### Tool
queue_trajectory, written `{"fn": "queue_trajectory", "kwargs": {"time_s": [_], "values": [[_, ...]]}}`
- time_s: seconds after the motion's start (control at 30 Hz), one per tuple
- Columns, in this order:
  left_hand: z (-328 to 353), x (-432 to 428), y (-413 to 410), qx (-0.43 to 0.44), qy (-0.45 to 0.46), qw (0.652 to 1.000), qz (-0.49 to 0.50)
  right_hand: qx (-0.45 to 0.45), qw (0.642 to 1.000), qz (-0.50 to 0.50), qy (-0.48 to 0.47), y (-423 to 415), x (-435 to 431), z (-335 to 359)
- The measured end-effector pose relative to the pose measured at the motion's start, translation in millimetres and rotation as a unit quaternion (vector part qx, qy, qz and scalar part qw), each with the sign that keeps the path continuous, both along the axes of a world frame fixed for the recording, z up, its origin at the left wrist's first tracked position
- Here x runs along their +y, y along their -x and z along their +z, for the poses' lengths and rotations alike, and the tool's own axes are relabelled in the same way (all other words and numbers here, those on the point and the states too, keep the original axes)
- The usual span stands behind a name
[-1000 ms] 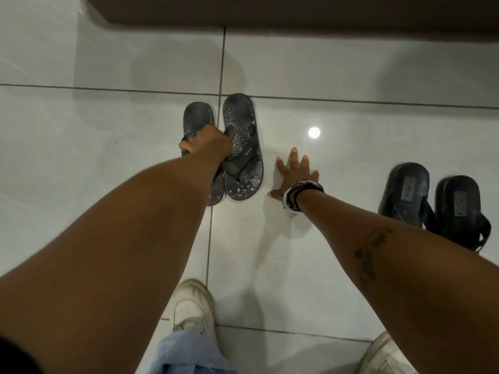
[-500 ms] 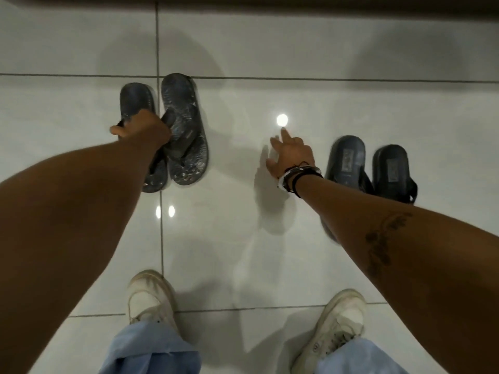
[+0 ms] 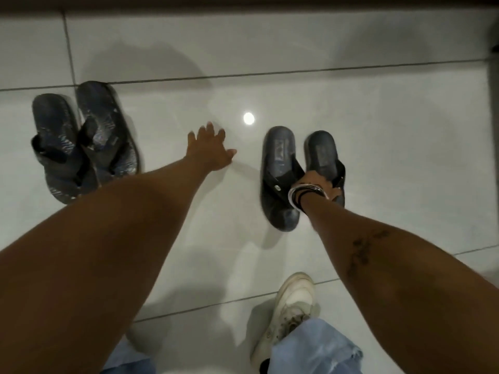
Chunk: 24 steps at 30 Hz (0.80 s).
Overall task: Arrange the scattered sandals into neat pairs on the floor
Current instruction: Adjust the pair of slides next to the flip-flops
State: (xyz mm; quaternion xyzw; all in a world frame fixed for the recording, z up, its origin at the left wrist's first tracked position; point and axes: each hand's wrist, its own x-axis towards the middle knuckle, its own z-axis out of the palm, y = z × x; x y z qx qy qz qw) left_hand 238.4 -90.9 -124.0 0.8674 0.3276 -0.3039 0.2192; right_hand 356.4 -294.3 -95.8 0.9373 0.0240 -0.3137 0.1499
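A pair of dark patterned flip-flops [image 3: 83,141] lies side by side on the white tiled floor at the left. My left hand [image 3: 212,151] hovers open with spread fingers over bare tile between the two pairs, holding nothing. At the right lies a pair of black slide sandals [image 3: 280,168], their toes pointing away from me. My right hand [image 3: 316,182], with bracelets on the wrist, reaches down between the two slides and grips their straps. The fingers are mostly hidden behind the wrist and straps.
White glossy floor tiles [image 3: 391,147] with dark grout lines carry a bright light reflection [image 3: 248,118]. A dark baseboard or furniture edge [image 3: 243,2] runs along the top. My white sneaker [image 3: 289,311] and blue jeans [image 3: 313,352] are at the bottom.
My left hand let go of the flip-flops and moved right over bare floor. My right hand moved right from the tile onto the black slides and took hold of them.
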Motion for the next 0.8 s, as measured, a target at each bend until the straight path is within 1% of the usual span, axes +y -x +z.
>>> {"fn": "queue_trajectory", "kwargs": {"time_s": [0.07,0.13,0.2,0.23,0.33,0.4,0.47,0.5,0.6,0.63,0.7,0.8], "values": [[-8,-18,-22,0.047,0.027,0.998,0.013,0.003,1.000,0.009,-0.014,2,-5,-5],[-14,-32,-37,0.072,0.043,0.996,0.042,-0.014,0.999,0.008,-0.041,-9,-9,-6],[-16,-39,-40,0.080,0.028,0.994,0.068,-0.019,0.998,0.010,-0.062,-27,-9,-2],[-16,-43,-41,0.083,0.020,0.994,0.074,-0.012,0.998,0.026,-0.063,-41,-10,0],[-14,-52,-41,0.099,0.018,0.994,0.049,-0.029,0.992,0.119,-0.007,-87,-7,7],[-13,-56,-45,0.112,0.004,0.993,0.023,-0.060,0.988,0.142,0.010,-118,-1,10],[-14,-59,-46,0.118,-0.011,0.993,0.011,-0.086,0.989,0.122,-0.016,-142,8,6],[-15,-62,-46,0.118,-0.016,0.993,0.008,-0.085,0.990,0.111,-0.031,-153,11,3],[-21,-67,-42,0.104,-0.036,0.994,0.002,-0.043,0.992,0.050,-0.111,-175,23,-9],[-23,-68,-40,0.099,-0.042,0.994,-0.004,-0.038,0.992,0.045,-0.113,-177,26,-14],[-25,-69,-37,0.093,-0.047,0.994,-0.014,-0.062,0.992,0.035,-0.104,-177,30,-18],[-24,-70,-34,0.088,-0.050,0.995,-0.022,-0.087,0.988,0.054,-0.113,-178,32,-26]]}}
